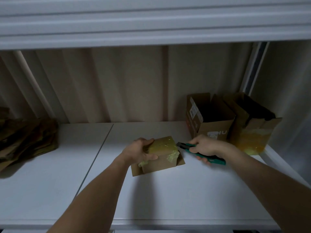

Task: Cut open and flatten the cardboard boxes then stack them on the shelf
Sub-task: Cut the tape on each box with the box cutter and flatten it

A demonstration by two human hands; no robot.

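I am looking down at a white shelf surface with both my bare arms reaching forward. In the middle sits a small brown cardboard box wrapped in yellowish clear tape, resting on one of its own opened flaps. My left hand grips its left end, fingers curled over the top edge and thumb along the front face. My right hand is clenched round a green-handled utility knife, whose dark tip points left at the box's upper right corner, just beside the tape or touching it; I cannot tell which.

The risk I judge greatest is the blade's direction: it aims toward my left hand, so if the tape gives way suddenly the knife could run across the top into my fingers. The tape looks thick and crumpled, which could snag the blade and invite too much force. The box is small and light, so it may also slide or tip under the push.

At the back right stand two taller open brown cardboard boxes, near my right hand. At far left lies a stack of flattened brown cardboard.
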